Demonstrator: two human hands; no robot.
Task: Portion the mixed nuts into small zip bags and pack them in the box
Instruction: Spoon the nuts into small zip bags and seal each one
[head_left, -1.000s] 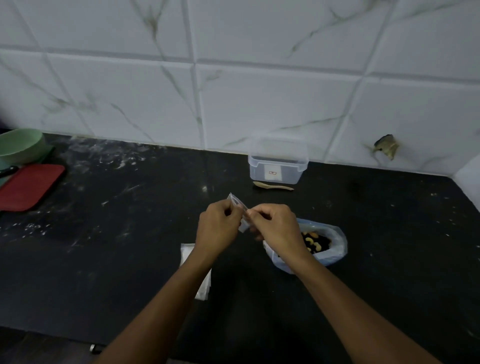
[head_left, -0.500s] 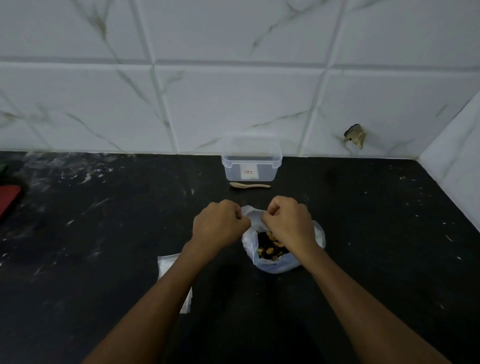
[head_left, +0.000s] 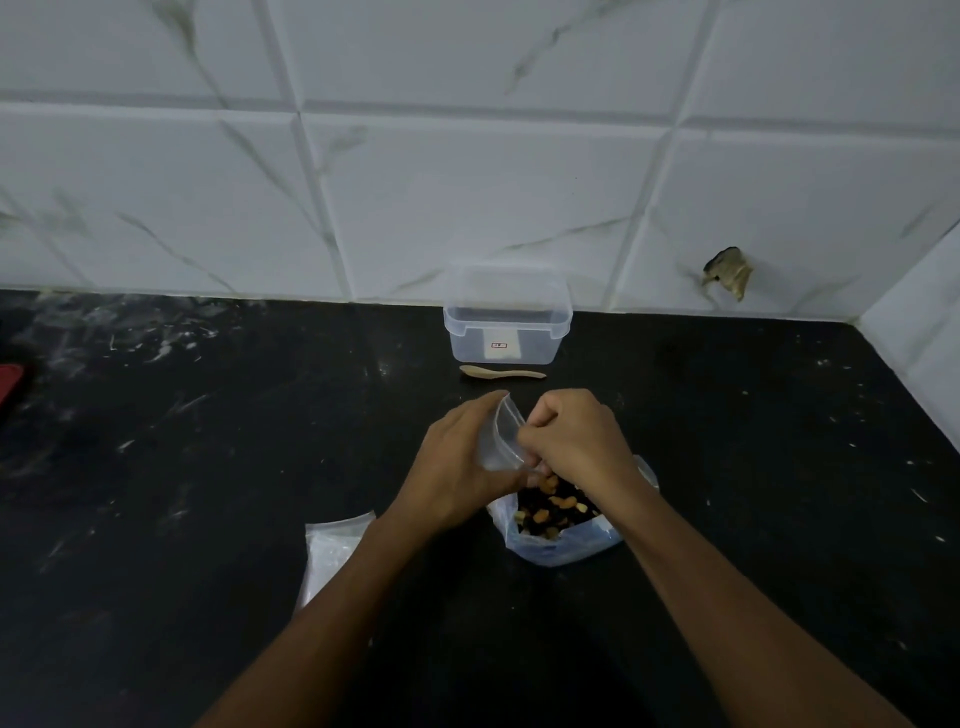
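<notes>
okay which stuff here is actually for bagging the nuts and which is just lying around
For the job: small zip bag held by left hand and right hand; bag of mixed nuts; spare zip bags; clear box; possibly the wooden spoon.

Lying about: red item, left edge.

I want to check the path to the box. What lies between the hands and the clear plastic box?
In the head view, only a wooden spoon lies there, just before the box.

Black white-flecked counter, white grey-veined tiles, clear box, tan spoon, orange-and-dark nuts.
</notes>
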